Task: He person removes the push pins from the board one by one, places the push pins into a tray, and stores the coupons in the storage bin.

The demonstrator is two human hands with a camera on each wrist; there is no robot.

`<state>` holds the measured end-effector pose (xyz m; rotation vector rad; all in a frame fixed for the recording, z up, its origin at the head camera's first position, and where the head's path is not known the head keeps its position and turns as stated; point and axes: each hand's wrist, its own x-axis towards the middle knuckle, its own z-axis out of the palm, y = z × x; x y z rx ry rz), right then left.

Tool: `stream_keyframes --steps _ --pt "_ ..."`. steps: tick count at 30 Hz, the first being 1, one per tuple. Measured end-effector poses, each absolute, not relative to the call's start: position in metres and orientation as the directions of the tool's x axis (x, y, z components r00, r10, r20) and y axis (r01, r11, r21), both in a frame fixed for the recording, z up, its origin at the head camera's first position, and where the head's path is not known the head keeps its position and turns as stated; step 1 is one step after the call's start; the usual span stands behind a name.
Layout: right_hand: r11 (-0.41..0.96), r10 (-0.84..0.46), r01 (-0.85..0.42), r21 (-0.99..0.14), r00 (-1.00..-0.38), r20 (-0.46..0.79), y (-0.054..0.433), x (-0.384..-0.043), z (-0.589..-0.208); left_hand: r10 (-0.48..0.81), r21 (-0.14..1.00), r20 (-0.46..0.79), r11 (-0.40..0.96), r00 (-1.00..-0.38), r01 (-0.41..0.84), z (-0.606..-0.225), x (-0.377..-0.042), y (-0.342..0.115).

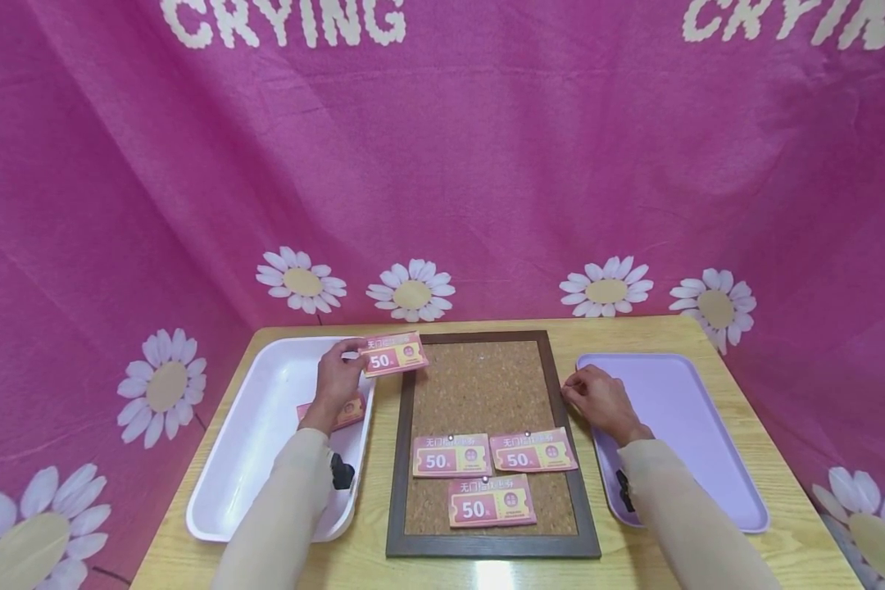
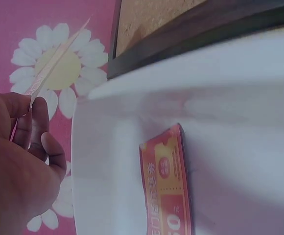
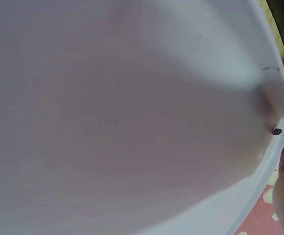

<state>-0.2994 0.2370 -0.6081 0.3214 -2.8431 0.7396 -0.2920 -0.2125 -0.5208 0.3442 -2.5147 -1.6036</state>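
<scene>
My left hand [image 1: 339, 377] pinches a pink-and-yellow paper coupon [image 1: 397, 354] printed "50" between thumb and fingers, over the right rim of the white basin [image 1: 221, 483] and the board's upper left corner. Another coupon [image 2: 165, 181] lies inside that basin. Three more coupons, [image 1: 453, 456] among them, are on the framed cork board [image 1: 479, 385], each with a small pin at its top edge. My right hand [image 1: 601, 401] is bent at the board's right frame, by the purple tray [image 1: 678, 410]. I cannot tell whether its fingertips hold something. A dark thumbtack [image 3: 277, 131] shows inside the tray near them.
The basin, board and tray stand side by side on a wooden table [image 1: 590, 332]. A pink cloth [image 1: 487, 180] with daisies and white lettering hangs behind and at both sides of the table.
</scene>
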Motion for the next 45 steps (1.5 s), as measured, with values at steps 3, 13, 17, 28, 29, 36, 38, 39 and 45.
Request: stream_keyframes --steps 3,13,17,28,29,36,38,39,45 --pt "0.853 -0.163 -0.254 -0.456 -0.959 0.23 0.238 -0.299 -0.608 -0.271 0.905 0.007 0.412 -0.963 -0.11 -0.521 -0.291 -0.217" --pt "0.851 -0.153 -0.257 -0.458 -0.956 0.251 0.242 -0.296 -0.61 -0.334 0.891 -0.006 0.427 -0.942 -0.158 -0.524 -0.287 -0.235" --pt "0.855 -0.154 -0.251 -0.454 -0.958 0.241 0.244 -0.296 -0.613 -0.341 0.882 -0.037 0.431 -0.939 -0.191 -0.525 -0.287 -0.24" --pt "0.857 -0.153 -0.251 -0.451 -0.958 0.243 0.245 -0.296 -0.614 -0.377 0.872 -0.082 0.42 -0.922 -0.25 -0.53 -0.285 -0.253" --pt "0.856 -0.153 -0.254 -0.451 -0.957 0.248 0.245 -0.296 -0.614 -0.383 0.873 -0.077 0.42 -0.921 -0.248 -0.53 -0.285 -0.254" --pt "0.849 -0.146 -0.257 -0.462 -0.954 0.262 0.247 -0.295 -0.615 -0.423 0.87 -0.103 0.401 -0.9 -0.288 -0.536 -0.281 -0.268" --pt "0.851 -0.139 -0.255 -0.46 -0.953 0.271 0.249 -0.294 -0.615 -0.425 0.864 -0.109 0.406 -0.899 -0.297 -0.536 -0.28 -0.271" --pt "0.851 -0.138 -0.258 -0.457 -0.95 0.28 0.25 -0.294 -0.615 -0.42 0.861 -0.11 0.413 -0.901 -0.297 -0.536 -0.28 -0.273" --pt "0.855 -0.121 -0.247 -0.456 -0.95 0.289 0.253 -0.294 -0.613 -0.425 0.836 -0.135 0.436 -0.895 -0.334 -0.537 -0.279 -0.277"
